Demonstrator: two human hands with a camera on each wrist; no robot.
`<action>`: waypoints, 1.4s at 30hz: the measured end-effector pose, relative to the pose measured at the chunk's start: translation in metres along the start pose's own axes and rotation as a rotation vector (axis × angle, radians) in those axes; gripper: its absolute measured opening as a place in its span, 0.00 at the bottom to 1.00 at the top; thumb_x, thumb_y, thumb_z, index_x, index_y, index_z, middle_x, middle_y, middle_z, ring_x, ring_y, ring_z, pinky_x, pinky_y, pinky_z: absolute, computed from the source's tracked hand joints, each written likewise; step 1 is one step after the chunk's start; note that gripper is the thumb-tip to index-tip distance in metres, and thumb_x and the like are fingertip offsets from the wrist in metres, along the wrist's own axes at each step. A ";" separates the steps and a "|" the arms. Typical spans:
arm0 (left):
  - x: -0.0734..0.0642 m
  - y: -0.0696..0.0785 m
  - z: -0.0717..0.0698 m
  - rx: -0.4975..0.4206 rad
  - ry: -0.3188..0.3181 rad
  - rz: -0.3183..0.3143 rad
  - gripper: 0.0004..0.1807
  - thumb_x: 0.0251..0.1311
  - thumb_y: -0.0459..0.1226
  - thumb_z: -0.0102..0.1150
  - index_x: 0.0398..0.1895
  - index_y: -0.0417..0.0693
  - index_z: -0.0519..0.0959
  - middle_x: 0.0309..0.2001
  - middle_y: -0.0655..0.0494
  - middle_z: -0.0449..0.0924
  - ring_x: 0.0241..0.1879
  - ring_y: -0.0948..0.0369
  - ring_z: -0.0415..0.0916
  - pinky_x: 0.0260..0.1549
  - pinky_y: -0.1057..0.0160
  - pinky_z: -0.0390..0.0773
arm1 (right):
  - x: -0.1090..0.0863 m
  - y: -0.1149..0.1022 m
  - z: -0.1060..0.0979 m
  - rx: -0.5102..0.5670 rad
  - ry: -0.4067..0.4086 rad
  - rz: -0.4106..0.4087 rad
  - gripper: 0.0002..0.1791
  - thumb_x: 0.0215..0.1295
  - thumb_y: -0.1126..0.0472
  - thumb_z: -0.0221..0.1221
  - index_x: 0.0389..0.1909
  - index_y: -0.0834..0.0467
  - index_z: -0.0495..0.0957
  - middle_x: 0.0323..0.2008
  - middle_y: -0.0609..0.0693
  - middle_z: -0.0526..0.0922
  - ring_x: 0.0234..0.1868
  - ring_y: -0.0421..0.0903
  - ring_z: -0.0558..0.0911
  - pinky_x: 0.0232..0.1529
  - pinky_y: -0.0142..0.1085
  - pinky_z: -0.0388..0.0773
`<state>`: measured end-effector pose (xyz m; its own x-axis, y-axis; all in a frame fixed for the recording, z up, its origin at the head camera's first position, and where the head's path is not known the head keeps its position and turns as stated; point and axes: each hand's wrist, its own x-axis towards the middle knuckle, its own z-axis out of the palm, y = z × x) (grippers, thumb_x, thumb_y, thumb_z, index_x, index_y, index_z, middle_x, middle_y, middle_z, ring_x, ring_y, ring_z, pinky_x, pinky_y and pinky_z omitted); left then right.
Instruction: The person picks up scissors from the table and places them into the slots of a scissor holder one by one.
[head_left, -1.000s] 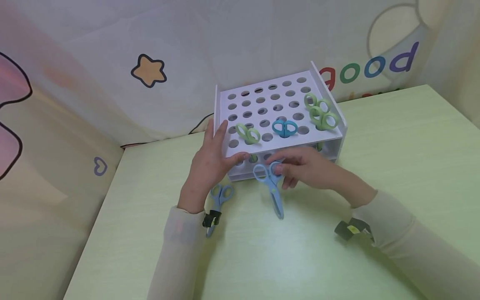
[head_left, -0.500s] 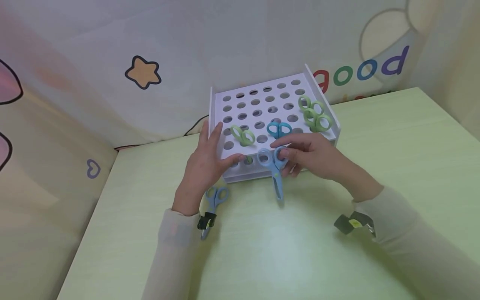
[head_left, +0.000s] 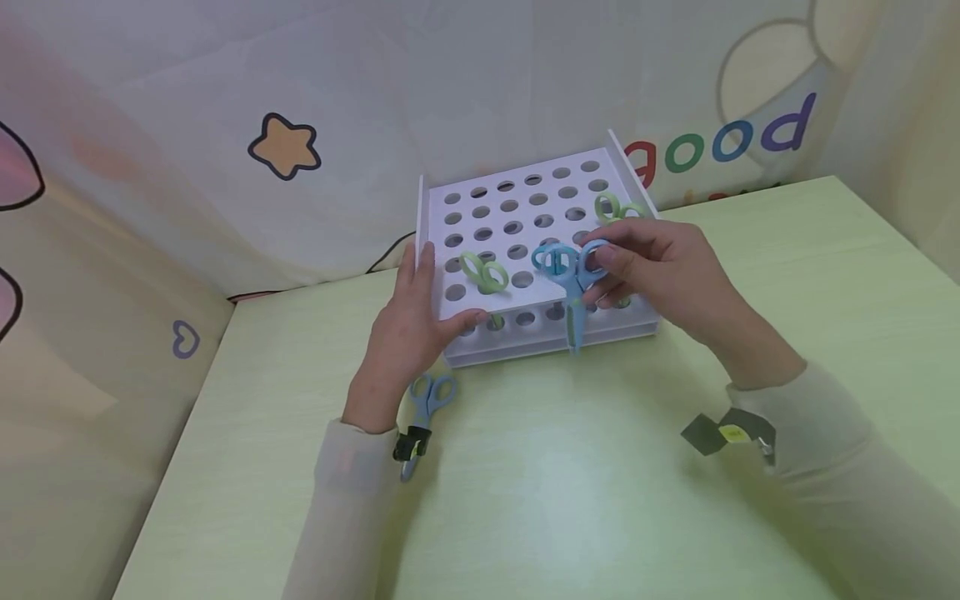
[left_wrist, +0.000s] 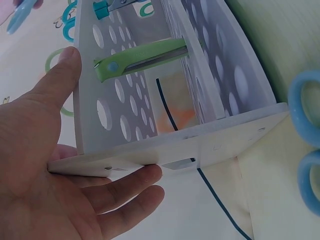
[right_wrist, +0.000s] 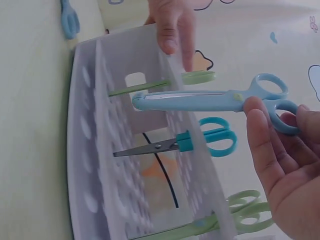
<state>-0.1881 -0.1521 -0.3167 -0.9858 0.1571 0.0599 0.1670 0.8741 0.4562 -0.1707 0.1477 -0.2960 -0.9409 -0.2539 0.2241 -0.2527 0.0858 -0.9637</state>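
Right hand [head_left: 667, 275] pinches light-blue scissors [right_wrist: 215, 102] by one loop; left hand [head_left: 405, 333] — fingers spread — touches white rack [head_left: 499, 242].

A cartoon-printed backdrop [head_left: 420, 92] behind the table [head_left: 570, 500] suggests a playroom-like corner.

**Pale-blue scissors [head_left: 573, 293] held before a white rack [head_left: 500, 242]**

The scissors, blades together, are upright, rings uppermost, just before the rack's front edge. The rack, its two tiers pierced with round holes, stands near the tabletop's [head_left: 570, 483] back edge.
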 end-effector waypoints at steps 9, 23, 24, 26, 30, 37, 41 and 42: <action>0.000 -0.002 0.001 -0.030 -0.014 -0.019 0.67 0.57 0.59 0.70 0.82 0.45 0.32 0.82 0.52 0.29 0.66 0.47 0.63 0.59 0.52 0.69 | 0.002 -0.015 -0.009 0.246 0.052 -0.227 0.10 0.71 0.71 0.59 0.49 0.69 0.83 0.35 0.61 0.84 0.31 0.52 0.88 0.37 0.38 0.82; -0.001 -0.002 0.004 -0.035 -0.018 -0.027 0.67 0.57 0.60 0.69 0.82 0.45 0.33 0.82 0.52 0.27 0.69 0.47 0.61 0.60 0.51 0.69 | 0.009 -0.034 -0.017 0.363 0.148 -0.388 0.10 0.70 0.74 0.58 0.49 0.76 0.79 0.39 0.65 0.86 0.32 0.54 0.88 0.38 0.41 0.82; -0.001 -0.002 0.004 -0.032 -0.018 -0.026 0.67 0.57 0.60 0.69 0.82 0.45 0.33 0.82 0.52 0.27 0.68 0.47 0.62 0.58 0.51 0.70 | 0.011 -0.035 -0.016 0.351 0.158 -0.405 0.10 0.70 0.74 0.58 0.49 0.76 0.79 0.39 0.65 0.86 0.33 0.54 0.88 0.38 0.41 0.83; -0.001 -0.001 0.005 -0.027 -0.019 -0.026 0.67 0.56 0.60 0.69 0.82 0.45 0.33 0.82 0.52 0.27 0.64 0.47 0.66 0.55 0.51 0.71 | 0.016 -0.036 -0.015 0.320 0.179 -0.447 0.10 0.70 0.74 0.59 0.48 0.77 0.79 0.39 0.65 0.86 0.33 0.53 0.88 0.37 0.41 0.83; -0.001 -0.001 0.005 -0.012 -0.020 -0.028 0.67 0.56 0.61 0.69 0.82 0.46 0.33 0.82 0.53 0.27 0.58 0.48 0.69 0.50 0.52 0.73 | 0.028 -0.035 -0.011 0.285 0.213 -0.484 0.09 0.69 0.73 0.60 0.46 0.76 0.81 0.38 0.64 0.86 0.34 0.52 0.88 0.38 0.39 0.83; -0.002 0.000 0.002 -0.014 -0.017 -0.034 0.67 0.56 0.60 0.69 0.82 0.47 0.32 0.82 0.53 0.27 0.58 0.47 0.69 0.49 0.52 0.73 | 0.041 -0.021 0.002 0.241 0.238 -0.306 0.09 0.69 0.69 0.62 0.47 0.66 0.85 0.39 0.59 0.85 0.34 0.50 0.87 0.41 0.35 0.82; -0.001 0.000 0.000 -0.014 -0.009 -0.027 0.66 0.57 0.60 0.69 0.82 0.46 0.33 0.82 0.52 0.29 0.55 0.46 0.71 0.48 0.52 0.73 | 0.043 -0.016 0.007 0.183 0.234 -0.220 0.09 0.71 0.68 0.61 0.48 0.63 0.85 0.41 0.58 0.85 0.36 0.47 0.87 0.42 0.33 0.81; 0.000 0.000 0.000 -0.014 -0.009 -0.026 0.66 0.57 0.60 0.69 0.82 0.46 0.33 0.82 0.52 0.29 0.54 0.47 0.71 0.47 0.52 0.74 | 0.044 -0.015 0.007 0.158 0.238 -0.200 0.09 0.71 0.68 0.61 0.48 0.63 0.85 0.42 0.57 0.85 0.36 0.47 0.87 0.42 0.33 0.81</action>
<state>-0.1876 -0.1517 -0.3168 -0.9895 0.1389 0.0398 0.1412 0.8715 0.4696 -0.2063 0.1282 -0.2728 -0.9071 -0.0170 0.4205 -0.4171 -0.0976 -0.9036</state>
